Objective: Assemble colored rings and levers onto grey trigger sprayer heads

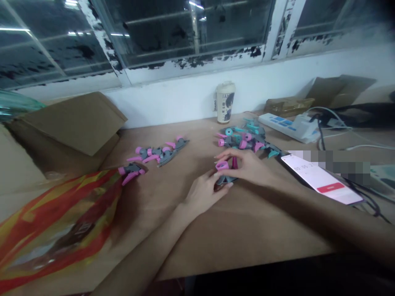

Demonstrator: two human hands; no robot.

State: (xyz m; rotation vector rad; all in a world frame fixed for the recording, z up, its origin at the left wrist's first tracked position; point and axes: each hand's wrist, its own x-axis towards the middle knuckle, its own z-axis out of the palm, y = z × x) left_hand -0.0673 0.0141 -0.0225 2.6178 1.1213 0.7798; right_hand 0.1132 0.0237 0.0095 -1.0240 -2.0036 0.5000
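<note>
Over the middle of the table, both hands are closed around one grey trigger sprayer head (226,179) with a pink collar and a pink trigger. My left hand (203,190) grips its grey body from the left, thumb near the collar. From the right, my right hand (248,165) curls its fingers over the pink collar (221,165). Part of the sprayer head is hidden by the fingers. Just beyond lies a heap of similar grey sprayer heads (243,142) with pink or teal parts. Several grey-and-pink sprayer heads (159,153) lie in a loose group to the left.
A paper cup (224,102) stands by the wall. To the right are a power strip (288,127), cables and a lit phone (317,179) close to my right forearm. At left are a cardboard box (70,119) and a red-and-yellow plastic bag (61,222).
</note>
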